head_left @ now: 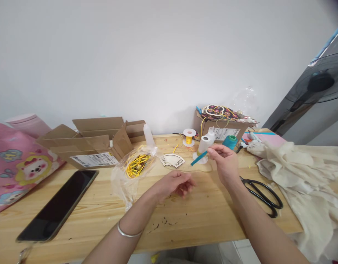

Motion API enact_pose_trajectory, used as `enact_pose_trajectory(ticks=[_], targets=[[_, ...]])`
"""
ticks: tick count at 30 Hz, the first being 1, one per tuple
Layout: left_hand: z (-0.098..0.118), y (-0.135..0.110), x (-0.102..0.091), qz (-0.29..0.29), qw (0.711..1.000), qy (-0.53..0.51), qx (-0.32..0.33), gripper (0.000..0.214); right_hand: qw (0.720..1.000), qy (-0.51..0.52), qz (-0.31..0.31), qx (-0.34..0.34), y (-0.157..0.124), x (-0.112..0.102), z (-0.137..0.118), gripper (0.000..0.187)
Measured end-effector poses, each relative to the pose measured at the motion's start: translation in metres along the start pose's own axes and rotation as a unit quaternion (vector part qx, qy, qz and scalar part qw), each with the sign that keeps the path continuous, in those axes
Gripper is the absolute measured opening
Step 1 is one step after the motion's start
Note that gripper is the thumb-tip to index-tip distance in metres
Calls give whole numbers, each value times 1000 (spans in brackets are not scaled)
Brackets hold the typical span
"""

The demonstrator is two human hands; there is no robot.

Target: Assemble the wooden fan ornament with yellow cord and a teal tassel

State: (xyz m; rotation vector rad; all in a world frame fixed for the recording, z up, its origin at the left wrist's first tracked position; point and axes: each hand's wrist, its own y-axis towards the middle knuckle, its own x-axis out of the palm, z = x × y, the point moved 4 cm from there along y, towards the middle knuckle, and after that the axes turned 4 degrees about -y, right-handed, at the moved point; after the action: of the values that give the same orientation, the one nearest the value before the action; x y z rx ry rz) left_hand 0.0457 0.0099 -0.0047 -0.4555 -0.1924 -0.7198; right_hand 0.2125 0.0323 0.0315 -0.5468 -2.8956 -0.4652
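1 thin, flat teal strip point(199, 158) pinched by right hand point(225, 161).

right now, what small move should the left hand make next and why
Probably lift the left hand to steady the free lower end of the teal strip. The right hand pinches only its upper end, so the rest sticks out unsupported above the wooden table, while the left hand rests there loosely curled, seemingly empty.

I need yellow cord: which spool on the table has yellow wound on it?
The small spool by the wall, leftmost of three. The tall roll beside it is white; the teal spool stands behind the right hand.
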Motion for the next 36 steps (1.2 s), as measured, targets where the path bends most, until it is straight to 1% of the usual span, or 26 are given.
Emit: enact_pose_trajectory(ticks=[2, 3, 5, 7, 9, 11, 14, 17, 19, 22, 24, 26, 29, 33, 36], targets=[[2, -3, 6, -39, 998, -55, 4, 38, 995, -79, -14, -58, -4, 4, -4, 10], [4, -3, 8, -41, 995, -88, 21, 39, 987, -124, -31, -98, -7, 8, -7, 7], [9, -2, 9, -22, 986, -153, 65, 37, 956, -207, -85, -192, -16, 19, -11, 1], [12, 1, 7, 1, 974, -204, 98, 32, 916, -257, -144, -272, -24, 29, -11, 6], [12, 3, 3, 22, 963, -245, 111, 25, 887, -279, -186, -317, -31, 36, -8, 10], [11, 4, -3, 48, 954, -274, 114, 18, 874, -292, -208, -329, -34, 39, -4, 11], [10, 3, -10, 93, 949, -278, 116, 13, 875, -296, -228, -307, -35, 41, -1, 10], [11, 2, -12, 125, 950, -252, 136, 14, 896, -283, -235, -249, -33, 41, -1, 17], [14, 1, -9, 123, 954, -225, 158, 17, 913, -266, -240, -195, -32, 42, 1, 19], [18, 1, -5, 114, 956, -195, 187, 19, 933, -215, -265, -116, -32, 46, 8, 17], [19, 0, -4, 121, 955, -187, 197, 20, 938, -180, -289, -71, -34, 48, 12, 17], [20, -1, -4, 132, 955, -175, 200, 21, 938, -159, -305, -43, -35, 48, 15, 15], [22, -3, -7, 155, 952, -157, 213, 21, 935, -149, -321, -34, -36, 48, 16, 13], [24, -6, -15, 199, 940, -163, 226, 21, 922, -158, -350, -51, -39, 50, 14, 12], [24, -7, -20, 216, 931, -179, 232, 22, 911, -168, -370, -63, -42, 52, 13, 12]])
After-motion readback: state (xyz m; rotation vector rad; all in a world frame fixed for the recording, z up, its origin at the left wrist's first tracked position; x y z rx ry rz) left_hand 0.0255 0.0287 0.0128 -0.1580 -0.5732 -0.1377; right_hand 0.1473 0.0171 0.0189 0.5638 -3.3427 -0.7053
